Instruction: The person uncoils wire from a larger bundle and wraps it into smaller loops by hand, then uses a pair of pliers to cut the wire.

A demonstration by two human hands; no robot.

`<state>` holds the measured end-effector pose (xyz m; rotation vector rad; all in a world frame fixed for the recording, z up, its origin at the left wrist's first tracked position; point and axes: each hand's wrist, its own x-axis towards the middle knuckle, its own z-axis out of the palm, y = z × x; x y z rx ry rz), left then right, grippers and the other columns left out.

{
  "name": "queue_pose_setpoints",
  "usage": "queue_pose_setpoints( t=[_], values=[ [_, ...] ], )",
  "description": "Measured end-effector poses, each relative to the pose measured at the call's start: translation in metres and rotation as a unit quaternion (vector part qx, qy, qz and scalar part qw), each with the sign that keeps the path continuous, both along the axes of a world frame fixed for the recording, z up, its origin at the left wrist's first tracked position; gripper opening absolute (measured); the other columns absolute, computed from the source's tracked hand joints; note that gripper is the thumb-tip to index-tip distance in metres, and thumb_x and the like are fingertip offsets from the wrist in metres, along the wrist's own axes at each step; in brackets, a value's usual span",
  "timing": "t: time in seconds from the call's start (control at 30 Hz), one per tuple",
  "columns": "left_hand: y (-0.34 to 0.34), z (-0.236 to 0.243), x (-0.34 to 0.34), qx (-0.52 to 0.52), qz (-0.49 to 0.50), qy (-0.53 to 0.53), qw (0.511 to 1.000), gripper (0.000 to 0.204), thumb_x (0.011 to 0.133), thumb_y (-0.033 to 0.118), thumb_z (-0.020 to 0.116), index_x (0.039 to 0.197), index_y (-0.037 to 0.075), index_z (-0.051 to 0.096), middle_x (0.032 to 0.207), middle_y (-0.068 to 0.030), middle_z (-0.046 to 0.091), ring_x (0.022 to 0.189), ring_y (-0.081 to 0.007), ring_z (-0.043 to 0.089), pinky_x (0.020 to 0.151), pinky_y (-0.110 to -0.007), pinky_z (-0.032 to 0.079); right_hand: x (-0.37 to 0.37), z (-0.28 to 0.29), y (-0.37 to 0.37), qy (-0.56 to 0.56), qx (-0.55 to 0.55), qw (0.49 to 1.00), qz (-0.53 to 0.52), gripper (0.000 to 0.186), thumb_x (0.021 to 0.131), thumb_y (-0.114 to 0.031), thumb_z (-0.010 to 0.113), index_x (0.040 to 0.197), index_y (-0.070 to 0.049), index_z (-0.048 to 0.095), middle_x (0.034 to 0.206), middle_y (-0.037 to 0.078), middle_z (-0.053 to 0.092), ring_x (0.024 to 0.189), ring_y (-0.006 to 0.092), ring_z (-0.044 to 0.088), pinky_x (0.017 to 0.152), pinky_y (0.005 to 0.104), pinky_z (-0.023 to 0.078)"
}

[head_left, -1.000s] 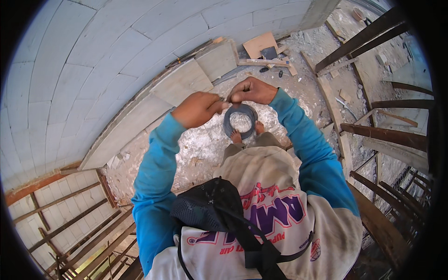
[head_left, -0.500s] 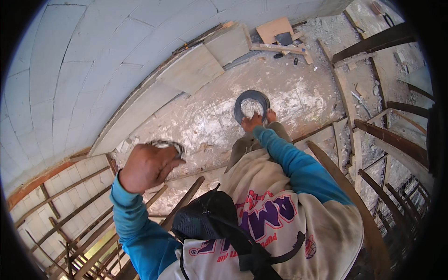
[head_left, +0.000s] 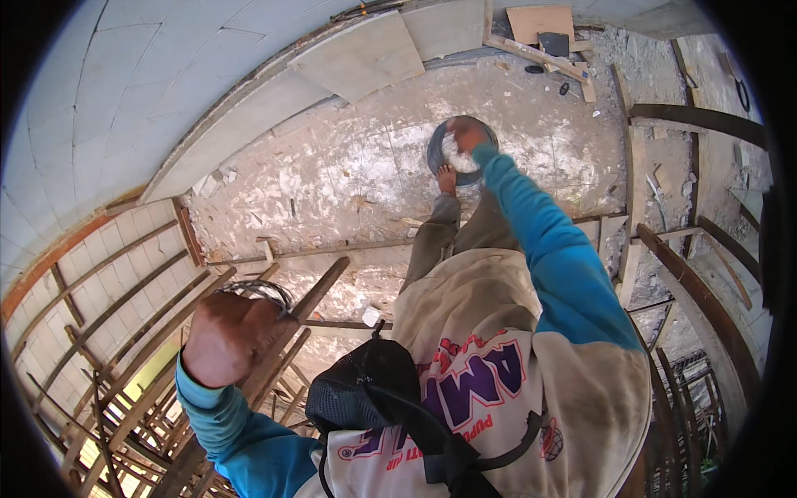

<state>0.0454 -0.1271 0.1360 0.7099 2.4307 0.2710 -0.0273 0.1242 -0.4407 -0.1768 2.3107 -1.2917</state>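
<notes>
My left hand [head_left: 234, 336] is raised at the left, closed around a small loose loop of thin wire [head_left: 270, 289] that sticks out past the knuckles. On the floor ahead of me lies a dark grey ring-shaped coil [head_left: 435, 153], which looks like rolled wire. My right arm stretches down to it, and the right hand [head_left: 467, 134] is over its far side, blurred by motion, so its fingers cannot be made out. My bare foot [head_left: 447, 176] rests against the coil's near edge.
Pale boards [head_left: 365, 58] lean along the block wall. Wood scraps [head_left: 540, 23] lie at the far right of the coil. Wooden beams [head_left: 693, 286] cross the right side, and a timber framework [head_left: 124, 390] fills the lower left. A black mesh pouch [head_left: 365, 386] hangs at my chest.
My right hand has moved from the coil's near side to its far side. The left hand has drawn back toward me with the wire loop. The view has shifted.
</notes>
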Motion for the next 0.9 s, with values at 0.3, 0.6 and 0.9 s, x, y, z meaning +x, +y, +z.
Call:
queue_pose_setpoints(
  t=[0.3,0.6,0.9],
  values=[
    [-0.113,-0.019,-0.004,-0.068,0.156,0.099,0.981,0.013,0.085,0.008,0.056,0.076,0.000,0.052,0.061,-0.0156,0.047,0.051,-0.0296,0.046,0.049,-0.033,0.037,-0.116,0.025,0.347,0.139,0.341,0.894,-0.255,0.043,0.078,-0.029,0.067,0.117,-0.013,0.057,0.101,0.005,0.066,0.084,0.0185,0.065,0.073,0.0274,0.053],
    [-0.128,-0.045,-0.045,-0.024,0.187,0.122,0.974,0.015,0.088,0.013,0.057,0.087,-0.002,0.054,0.067,-0.0172,0.052,0.055,-0.0289,0.049,0.053,-0.032,0.041,-0.012,0.313,0.536,0.303,0.191,0.725,-0.589,0.048,0.081,-0.046,0.062,0.105,-0.004,0.066,0.095,0.005,0.067,0.082,0.0150,0.061,0.065,0.0300,0.048],
    [-0.100,-0.016,-0.129,0.033,0.184,0.147,0.971,0.019,0.091,0.012,0.054,0.077,0.000,0.049,0.060,0.0004,0.040,0.056,-0.0077,0.031,0.048,-0.024,0.027,0.071,0.402,0.472,-0.170,0.060,0.946,-0.268,0.060,0.081,-0.053,0.057,0.130,-0.019,0.048,0.108,0.002,0.058,0.090,0.0133,0.055,0.064,0.0248,0.046]
  ],
)
